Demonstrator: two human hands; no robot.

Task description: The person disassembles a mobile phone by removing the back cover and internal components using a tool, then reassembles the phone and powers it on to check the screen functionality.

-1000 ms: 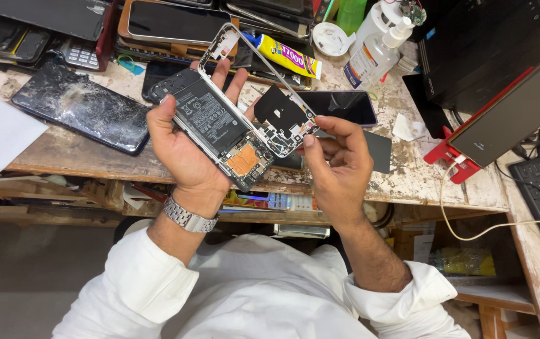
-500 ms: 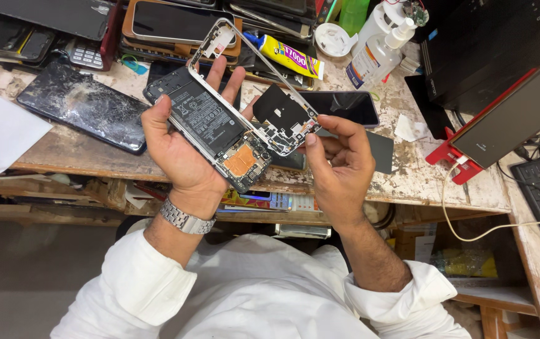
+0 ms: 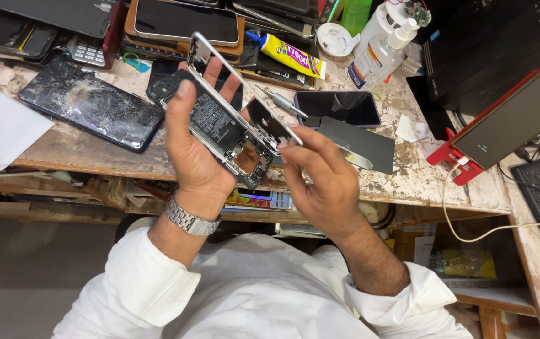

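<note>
Worn, paint-flecked workbench (image 3: 420,182), crowded with phones and tools. Left hand (image 3: 194,147) holds an opened phone (image 3: 223,122) above the bench edge, tilted, fingers wrapped behind it and thumb along its near side; circuit parts exposed. Right hand (image 3: 320,179) pinches a small dark cover piece (image 3: 270,122) at the phone's lower end, fingertips closed on it. Cracked black screen panel (image 3: 91,107) lies left. Yellow glue tube (image 3: 288,53), white bottle (image 3: 376,53), screwdriver (image 3: 282,100) behind.

Worn workbench (image 3: 408,182) carries a cracked phone (image 3: 91,107), glue tube (image 3: 292,56), bottle (image 3: 376,53).
</note>
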